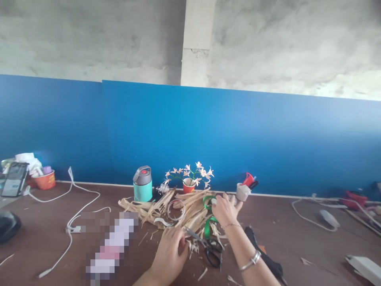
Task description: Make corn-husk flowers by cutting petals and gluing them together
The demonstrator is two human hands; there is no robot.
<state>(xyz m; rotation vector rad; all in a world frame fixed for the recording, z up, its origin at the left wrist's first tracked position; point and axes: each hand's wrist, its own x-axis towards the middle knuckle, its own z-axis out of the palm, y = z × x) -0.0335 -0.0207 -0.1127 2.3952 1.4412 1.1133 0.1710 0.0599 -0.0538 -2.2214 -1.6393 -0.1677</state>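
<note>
My left hand (170,253) is low over the brown table, thumb and fingers curled together beside the scissor tips; whatever they may hold is hidden. My right hand (225,208) reaches further back, fingers apart, by a loop of green tape (207,228) and a small pale item. Black-handled scissors (205,243) lie between the hands, blades pointing left. Dried corn husks (193,210) are spread behind them, with a pale tape roll (168,209) on top. Behind the husks, pale flowers (203,172) on green stems stand in a red-and-white cup (189,188).
A turquoise flask (143,192) stands back left; a white cup (242,193) holding red and black tools stands back right. White cables (71,216) and a pixelated patch lie left. A black object (264,256) lies beside my right forearm. A blue partition (178,131) borders the table.
</note>
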